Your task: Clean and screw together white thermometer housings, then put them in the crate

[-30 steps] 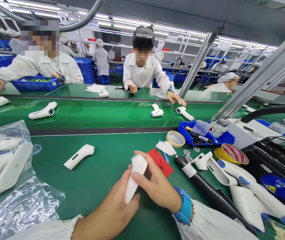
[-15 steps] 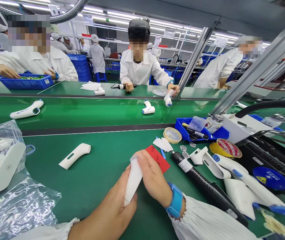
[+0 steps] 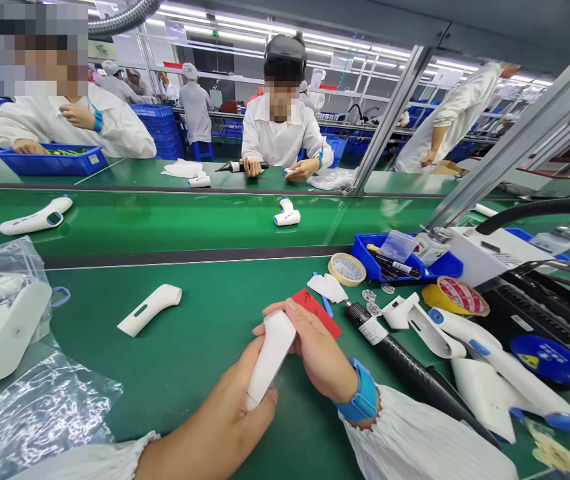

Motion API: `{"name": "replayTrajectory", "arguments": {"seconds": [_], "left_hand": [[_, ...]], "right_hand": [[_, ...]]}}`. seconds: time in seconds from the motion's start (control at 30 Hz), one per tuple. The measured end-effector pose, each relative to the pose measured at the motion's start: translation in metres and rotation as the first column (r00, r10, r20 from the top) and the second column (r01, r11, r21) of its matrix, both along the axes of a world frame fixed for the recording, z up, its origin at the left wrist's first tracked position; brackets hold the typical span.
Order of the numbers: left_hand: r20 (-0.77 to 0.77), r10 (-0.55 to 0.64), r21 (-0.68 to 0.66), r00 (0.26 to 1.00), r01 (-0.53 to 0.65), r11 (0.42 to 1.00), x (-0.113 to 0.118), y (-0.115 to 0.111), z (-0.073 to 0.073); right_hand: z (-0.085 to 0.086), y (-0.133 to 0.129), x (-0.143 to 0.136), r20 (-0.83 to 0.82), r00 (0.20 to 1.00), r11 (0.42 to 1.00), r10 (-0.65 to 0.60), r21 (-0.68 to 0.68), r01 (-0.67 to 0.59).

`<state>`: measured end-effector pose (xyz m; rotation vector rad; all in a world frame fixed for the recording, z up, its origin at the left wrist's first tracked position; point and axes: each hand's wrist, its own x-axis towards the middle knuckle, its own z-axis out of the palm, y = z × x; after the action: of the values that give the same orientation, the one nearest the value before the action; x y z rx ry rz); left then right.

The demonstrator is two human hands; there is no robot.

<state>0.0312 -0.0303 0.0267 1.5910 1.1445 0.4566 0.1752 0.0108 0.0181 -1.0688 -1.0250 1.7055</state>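
Note:
A white plastic casing (image 3: 271, 357), long and bent near its top, is held between both hands above the green bench. My left hand (image 3: 237, 407) wraps round its lower part, thumb along the near side. At the upper end my right hand (image 3: 317, 350) grips it, thumb on the top edge and fingers behind, partly hidden. Left of the hands lies a similar white shell (image 3: 151, 309) with a slot in it. Just beyond my right hand is a red card (image 3: 317, 312). A black electric screwdriver (image 3: 389, 353) lies to the right of that hand.
Plastic bags (image 3: 39, 400) with white casings are on the left. At right are a tape roll (image 3: 347, 269), a blue bin (image 3: 437, 268) and white handheld devices (image 3: 519, 373). Devices (image 3: 287, 213) ride the green conveyor (image 3: 179, 223) ahead; co-workers sit beyond it.
The casing has turned so more of its broad face shows, and my right hand has shifted slightly right. Devices on the conveyor moved left. The co-worker opposite drew a hand back toward the body.

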Motion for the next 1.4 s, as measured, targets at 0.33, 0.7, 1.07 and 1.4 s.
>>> {"name": "replayTrajectory", "arguments": {"seconds": [0.33,0.7,1.07,1.4], "left_hand": [[0.059,0.01,-0.021,0.998,-0.008,1.0,0.0,0.002,0.0],[0.045,0.005,-0.002,0.999,-0.005,1.0,0.001,0.002,-0.002],[0.044,-0.001,0.016,0.999,0.0,1.0,0.0,0.003,-0.003],[0.062,-0.004,-0.001,0.998,0.004,1.0,-0.008,0.011,-0.009]], "right_hand": [[0.001,0.001,0.002,0.007,1.0,1.0,0.018,0.012,-0.018],[-0.005,0.004,0.001,-0.001,1.0,0.999,0.03,0.026,-0.03],[-0.01,0.007,0.001,0.012,0.999,0.999,0.044,-0.005,-0.044],[-0.005,0.008,0.005,0.061,0.996,0.996,0.064,0.053,-0.067]]}}
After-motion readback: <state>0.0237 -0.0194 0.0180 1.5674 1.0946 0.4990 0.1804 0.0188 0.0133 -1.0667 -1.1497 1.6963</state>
